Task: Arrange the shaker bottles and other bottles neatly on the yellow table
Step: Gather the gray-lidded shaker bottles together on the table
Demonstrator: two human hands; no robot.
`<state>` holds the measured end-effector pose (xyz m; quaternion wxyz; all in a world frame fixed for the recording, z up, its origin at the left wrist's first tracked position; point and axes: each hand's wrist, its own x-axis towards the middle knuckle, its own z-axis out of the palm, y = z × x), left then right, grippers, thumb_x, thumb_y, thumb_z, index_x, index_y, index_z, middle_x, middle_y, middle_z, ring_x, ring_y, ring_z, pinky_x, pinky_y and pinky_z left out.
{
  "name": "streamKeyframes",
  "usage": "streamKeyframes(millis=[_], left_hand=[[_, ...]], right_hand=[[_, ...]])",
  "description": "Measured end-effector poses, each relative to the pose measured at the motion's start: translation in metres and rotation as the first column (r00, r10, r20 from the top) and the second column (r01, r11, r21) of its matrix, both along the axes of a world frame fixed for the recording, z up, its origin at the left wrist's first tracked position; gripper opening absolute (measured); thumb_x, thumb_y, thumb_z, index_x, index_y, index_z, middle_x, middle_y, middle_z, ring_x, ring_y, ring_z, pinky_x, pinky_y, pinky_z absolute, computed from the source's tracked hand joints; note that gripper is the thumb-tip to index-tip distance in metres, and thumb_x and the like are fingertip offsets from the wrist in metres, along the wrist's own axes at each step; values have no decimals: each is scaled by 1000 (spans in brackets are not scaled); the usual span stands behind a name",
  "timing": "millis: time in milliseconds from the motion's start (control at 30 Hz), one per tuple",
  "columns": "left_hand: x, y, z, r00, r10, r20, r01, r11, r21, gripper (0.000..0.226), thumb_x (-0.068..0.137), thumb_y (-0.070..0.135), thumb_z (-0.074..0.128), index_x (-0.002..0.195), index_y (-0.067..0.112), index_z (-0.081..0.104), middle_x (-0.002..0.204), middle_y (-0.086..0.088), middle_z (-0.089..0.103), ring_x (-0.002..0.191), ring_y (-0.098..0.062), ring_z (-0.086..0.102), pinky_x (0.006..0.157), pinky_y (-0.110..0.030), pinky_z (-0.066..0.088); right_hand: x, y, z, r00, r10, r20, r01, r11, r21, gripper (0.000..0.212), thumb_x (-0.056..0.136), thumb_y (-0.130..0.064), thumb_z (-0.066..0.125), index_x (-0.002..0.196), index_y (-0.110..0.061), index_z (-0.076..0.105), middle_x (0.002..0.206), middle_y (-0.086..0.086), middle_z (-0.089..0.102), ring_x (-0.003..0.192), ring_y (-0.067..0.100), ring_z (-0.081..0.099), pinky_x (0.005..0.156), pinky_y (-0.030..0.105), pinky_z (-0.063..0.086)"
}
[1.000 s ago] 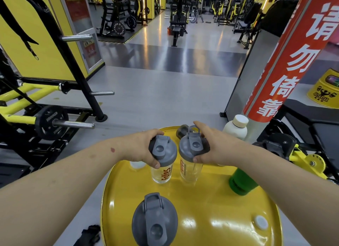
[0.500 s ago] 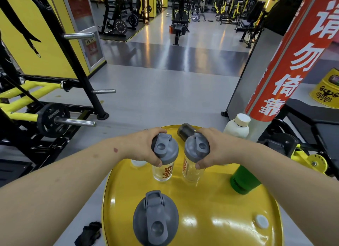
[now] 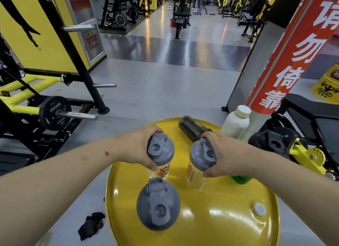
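shaker bottles stand upright on the round yellow desk (image 3: 229,227), long axes vertical, grey flip lids facing up at the camera. three clear ones with grey lids are in view: a near shaker (image 3: 158,204) at the desk's front left, a left shaker (image 3: 161,158) behind it, and a right shaker (image 3: 199,165) beside that, the last two apart with a gap of bare yellow between them. both show red lettering on their clear walls. the left hand (image 3: 136,148) has its grip wrapped around the left shaker's lid, thumb at the near side; the right hand (image 3: 225,154) has its grip closed around the right shaker's lid in the same way. a fourth, dark shaker (image 3: 191,127) lies on its side at the far edge, its long axis running from far left to near right. one white bottle (image 3: 236,123) with a cream cap stands at the far right edge, and one green bottle (image 3: 240,179) peeks out under the right forearm. a small white cap (image 3: 259,209) sits on the desk at right. the desk top is glossy. around it lie grey gym floor, a black-and-yellow weight rack (image 3: 55,106) at left, and a red pillar (image 3: 293,49) with white characters at right.
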<state>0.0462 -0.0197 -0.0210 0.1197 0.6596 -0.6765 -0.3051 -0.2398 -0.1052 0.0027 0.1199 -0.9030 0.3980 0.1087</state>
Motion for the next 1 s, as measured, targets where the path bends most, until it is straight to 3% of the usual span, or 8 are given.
streamKeyframes(millis=[333,467,567,667,800,900,1000], left_hand=[[0,17,-6,999,-26,42,26,1000,-6,109,53,44,97,142,37,34,126,18,50,110,-7,54,76,-12,43],[0,18,-7,1000,-22,22,22,1000,0,114,54,43,97,146,36,31,129,17,49,116,-9,54,85,-16,45],[0,21,-7,1000,-18,13,18,1000,19,120,56,39,98,151,35,25,134,17,45,120,-10,50,88,-16,42],[1,22,-6,999,-30,28,29,998,48,127,56,33,98,154,38,17,131,17,42,119,-11,51,85,-15,43],[2,21,-5,998,-21,52,17,998,68,122,62,21,94,154,39,15,117,23,45,98,-5,59,65,-10,48],[2,21,-7,999,-27,41,25,998,61,122,60,26,95,154,41,17,132,15,47,108,-5,57,75,-14,52],[0,22,-7,999,-34,43,33,999,29,116,60,33,94,151,42,22,134,15,47,114,-7,54,85,-21,52]], right_hand=[[-3,11,1,1000,0,8,0,1000,7,113,63,-69,83,152,-28,27,140,-8,44,119,18,54,93,37,54],[-2,11,3,1000,2,-20,-1,999,43,121,63,-69,85,156,-27,19,149,-7,39,127,19,51,99,36,51],[0,15,13,998,33,-52,-32,999,34,134,63,-71,83,163,-24,6,162,-5,28,143,21,37,112,36,41],[12,34,35,981,193,16,-192,980,-53,126,67,-79,74,163,-30,7,167,-10,20,151,14,19,122,34,27],[39,83,56,901,409,143,-422,903,79,98,71,-73,76,153,-42,32,150,-21,40,141,4,32,116,33,35],[54,103,43,851,517,94,-525,846,100,100,71,-71,79,153,-39,33,141,-16,45,131,10,42,107,37,45],[61,108,23,826,563,26,-563,825,50,104,68,-72,79,153,-40,29,139,-9,43,123,19,47,97,43,53]])
